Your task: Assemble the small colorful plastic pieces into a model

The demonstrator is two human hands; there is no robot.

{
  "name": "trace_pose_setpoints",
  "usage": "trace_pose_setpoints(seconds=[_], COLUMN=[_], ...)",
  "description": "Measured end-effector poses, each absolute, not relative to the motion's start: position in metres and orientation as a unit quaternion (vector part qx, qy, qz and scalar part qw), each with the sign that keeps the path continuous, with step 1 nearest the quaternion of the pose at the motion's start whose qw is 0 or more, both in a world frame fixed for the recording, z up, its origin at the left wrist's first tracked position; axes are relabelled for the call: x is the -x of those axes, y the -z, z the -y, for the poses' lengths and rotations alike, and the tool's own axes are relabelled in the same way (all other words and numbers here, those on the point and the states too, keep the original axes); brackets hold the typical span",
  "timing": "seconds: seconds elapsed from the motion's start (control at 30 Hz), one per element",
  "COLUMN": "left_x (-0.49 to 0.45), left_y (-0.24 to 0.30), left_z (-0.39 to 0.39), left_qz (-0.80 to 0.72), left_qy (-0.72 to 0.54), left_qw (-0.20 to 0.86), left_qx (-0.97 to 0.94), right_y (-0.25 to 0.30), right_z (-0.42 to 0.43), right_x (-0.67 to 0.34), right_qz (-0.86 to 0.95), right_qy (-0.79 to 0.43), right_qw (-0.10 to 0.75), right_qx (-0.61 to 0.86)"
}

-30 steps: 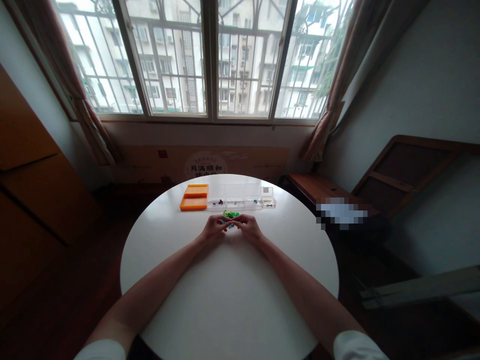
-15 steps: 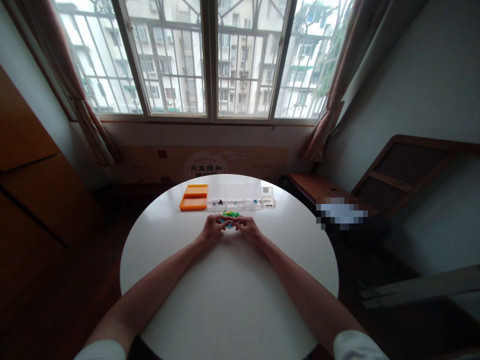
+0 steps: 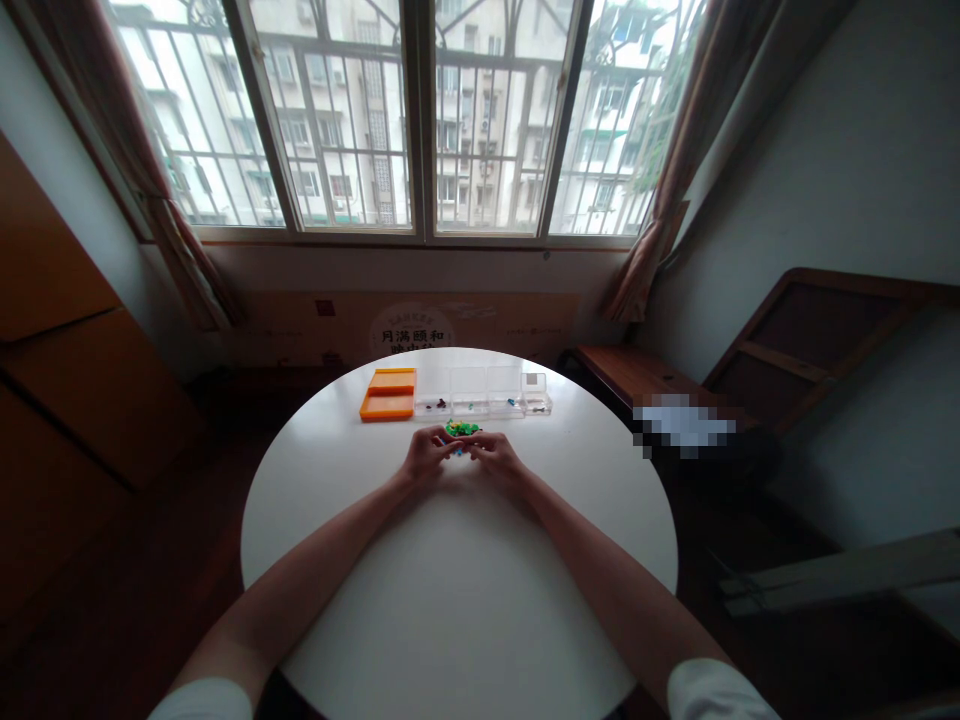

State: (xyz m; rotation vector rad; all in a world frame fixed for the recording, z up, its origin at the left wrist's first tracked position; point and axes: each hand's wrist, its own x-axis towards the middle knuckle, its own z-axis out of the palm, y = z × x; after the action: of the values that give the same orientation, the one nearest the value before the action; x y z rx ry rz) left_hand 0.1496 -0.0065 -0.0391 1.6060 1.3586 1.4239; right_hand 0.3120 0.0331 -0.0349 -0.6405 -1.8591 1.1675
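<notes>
My left hand and my right hand rest on the round white table, fingertips meeting in a pinch. Between the fingertips sits a small blue-green piece, too small to name. Just beyond them lies a little heap of green and blue pieces. Farther back stands a row of clear plastic compartments holding a few small dark and coloured bits, with an orange box at its left end.
A barred window with curtains fills the far wall. A wooden bench and a leaning wooden frame stand at the right, a wooden cabinet at the left. The table's near half is bare white surface.
Both hands have edged slightly closer together and a touch farther from me, fingers still pinched over the small piece. Nothing else has moved.
</notes>
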Motion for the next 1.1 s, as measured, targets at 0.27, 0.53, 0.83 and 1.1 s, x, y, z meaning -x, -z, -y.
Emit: trace_pose_setpoints(seconds=[0.27, 0.53, 0.83, 1.1], left_x=[-0.15, -0.151, -0.153, -0.152], left_y=[0.038, 0.035, 0.033, 0.033], left_z=[0.007, 0.008, 0.01, 0.01], left_qz=[-0.506, -0.486, -0.474, -0.458], left_qy=[-0.541, -0.539, -0.542, -0.527], left_qw=[0.301, 0.305, 0.314, 0.325], left_qx=[-0.601, -0.617, -0.618, -0.638], right_y=[0.036, 0.038, 0.044, 0.046], right_z=[-0.035, -0.038, -0.043, -0.044], right_x=[-0.312, -0.313, -0.312, -0.312], right_qz=[0.733, 0.717, 0.681, 0.676], right_qy=[-0.47, -0.49, -0.501, -0.48], right_qw=[0.417, 0.423, 0.458, 0.469], right_qx=[0.262, 0.259, 0.275, 0.305])
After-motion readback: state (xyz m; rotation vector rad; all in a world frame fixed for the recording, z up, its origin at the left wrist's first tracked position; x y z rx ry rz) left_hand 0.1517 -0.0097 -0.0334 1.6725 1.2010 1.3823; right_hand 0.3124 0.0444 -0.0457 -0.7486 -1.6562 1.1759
